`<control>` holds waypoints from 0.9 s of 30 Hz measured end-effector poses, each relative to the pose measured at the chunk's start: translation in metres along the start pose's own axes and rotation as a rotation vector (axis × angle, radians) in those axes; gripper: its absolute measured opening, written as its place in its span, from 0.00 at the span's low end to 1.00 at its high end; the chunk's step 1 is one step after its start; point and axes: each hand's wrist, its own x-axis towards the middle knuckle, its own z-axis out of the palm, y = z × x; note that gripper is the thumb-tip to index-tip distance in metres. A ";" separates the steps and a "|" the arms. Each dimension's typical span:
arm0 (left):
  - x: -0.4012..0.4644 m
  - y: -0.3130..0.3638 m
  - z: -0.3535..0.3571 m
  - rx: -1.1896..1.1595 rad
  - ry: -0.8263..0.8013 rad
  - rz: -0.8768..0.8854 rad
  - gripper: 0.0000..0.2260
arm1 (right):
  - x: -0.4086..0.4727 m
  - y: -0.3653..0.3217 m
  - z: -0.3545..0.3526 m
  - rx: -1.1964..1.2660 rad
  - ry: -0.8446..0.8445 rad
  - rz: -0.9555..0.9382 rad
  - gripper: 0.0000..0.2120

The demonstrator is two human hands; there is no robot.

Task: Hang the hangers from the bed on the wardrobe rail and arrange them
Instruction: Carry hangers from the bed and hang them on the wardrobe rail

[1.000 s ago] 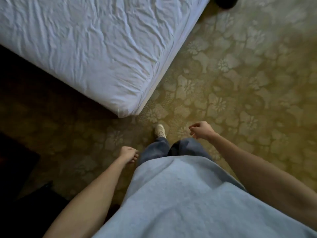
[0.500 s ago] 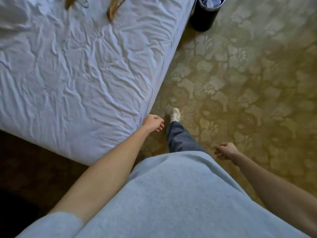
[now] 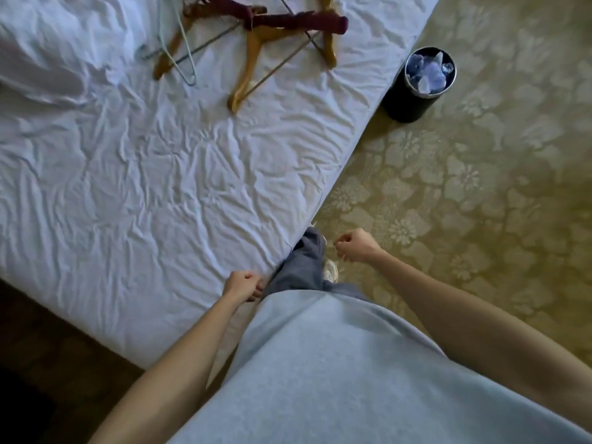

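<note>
Several hangers lie in a loose heap at the far end of the bed (image 3: 144, 193), which is covered by a wrinkled white sheet. A wooden hanger (image 3: 253, 59) lies under a dark red padded hanger (image 3: 298, 22). A thin pale wire hanger (image 3: 182, 56) lies to their left. My left hand (image 3: 242, 285) hangs at the bed's near edge with fingers loosely curled, holding nothing. My right hand (image 3: 355, 245) hangs over the carpet, loosely curled and empty. Both hands are far from the hangers. No wardrobe rail is in view.
A black waste bin (image 3: 413, 97) with crumpled pale contents stands on the patterned carpet (image 3: 480, 203) beside the bed's right edge. A white pillow (image 3: 41, 59) lies at the bed's far left. Dark floor lies left of the bed's near corner.
I have walked forward along the bed's right side. The hangers and the bin have come into full view. My left hand has swung back and my right hand forward.
</note>
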 end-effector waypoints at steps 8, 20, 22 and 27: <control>0.058 0.046 -0.037 -0.164 0.009 -0.223 0.09 | 0.086 -0.144 -0.066 -0.211 -0.113 -0.086 0.11; 0.135 0.332 -0.056 -0.328 -0.057 0.063 0.09 | 0.194 -0.214 -0.220 -0.347 -0.020 -0.040 0.09; 0.146 0.374 -0.056 -0.345 -0.048 0.087 0.09 | 0.214 -0.236 -0.241 -0.348 -0.025 -0.074 0.08; 0.182 0.470 -0.066 -0.449 -0.008 0.055 0.08 | 0.273 -0.308 -0.289 -0.413 0.088 -0.252 0.09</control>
